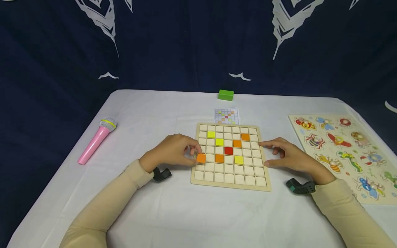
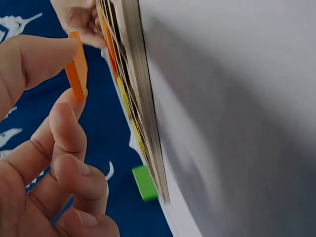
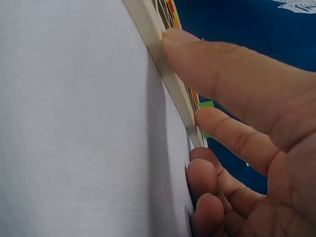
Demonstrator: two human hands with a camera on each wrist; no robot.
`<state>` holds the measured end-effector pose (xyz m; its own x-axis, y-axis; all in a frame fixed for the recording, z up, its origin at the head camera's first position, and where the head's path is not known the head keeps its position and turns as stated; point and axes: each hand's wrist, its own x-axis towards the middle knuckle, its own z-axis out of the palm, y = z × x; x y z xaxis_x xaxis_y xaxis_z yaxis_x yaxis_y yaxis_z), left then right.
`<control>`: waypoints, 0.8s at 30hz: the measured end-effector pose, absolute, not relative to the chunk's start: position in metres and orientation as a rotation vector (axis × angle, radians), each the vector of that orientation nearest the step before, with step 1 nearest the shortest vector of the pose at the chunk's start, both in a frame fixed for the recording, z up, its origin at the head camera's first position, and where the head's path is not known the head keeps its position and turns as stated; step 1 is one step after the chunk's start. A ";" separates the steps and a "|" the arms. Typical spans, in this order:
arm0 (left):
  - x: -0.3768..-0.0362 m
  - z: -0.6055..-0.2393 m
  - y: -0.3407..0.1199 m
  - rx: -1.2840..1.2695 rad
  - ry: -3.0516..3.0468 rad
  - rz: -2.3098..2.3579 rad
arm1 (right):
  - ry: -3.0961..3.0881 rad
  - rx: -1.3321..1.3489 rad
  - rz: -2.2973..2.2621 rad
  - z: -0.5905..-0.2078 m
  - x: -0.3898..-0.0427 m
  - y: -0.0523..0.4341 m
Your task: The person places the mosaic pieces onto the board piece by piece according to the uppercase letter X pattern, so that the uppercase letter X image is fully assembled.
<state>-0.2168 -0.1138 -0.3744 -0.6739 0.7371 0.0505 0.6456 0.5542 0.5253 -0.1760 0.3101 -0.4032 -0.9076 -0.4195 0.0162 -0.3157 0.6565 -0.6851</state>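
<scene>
Now orange tile [image 1: 201, 157] flat, pinched, left hand [image 1: 169, 151]

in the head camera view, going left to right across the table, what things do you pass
Pink toy microphone → left hand pinching an orange square tile → wooden grid board → right hand → wooden insect peg puzzle.

You've got four orange tiles [image 1: 237, 143], three yellow tiles [image 1: 219, 142], one red tile [image 1: 228, 150], one toy microphone [image 1: 96, 140], one green block [image 1: 225, 95].
</scene>
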 end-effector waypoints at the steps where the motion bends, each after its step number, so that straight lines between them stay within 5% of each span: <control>1: -0.215 -0.375 -0.111 1.182 2.603 0.765 | 2.729 -0.613 -1.086 -0.403 -0.176 0.310; 24: -0.208 -0.375 -0.079 1.183 2.516 0.579 | 2.729 -0.611 -1.088 -0.404 -0.176 0.311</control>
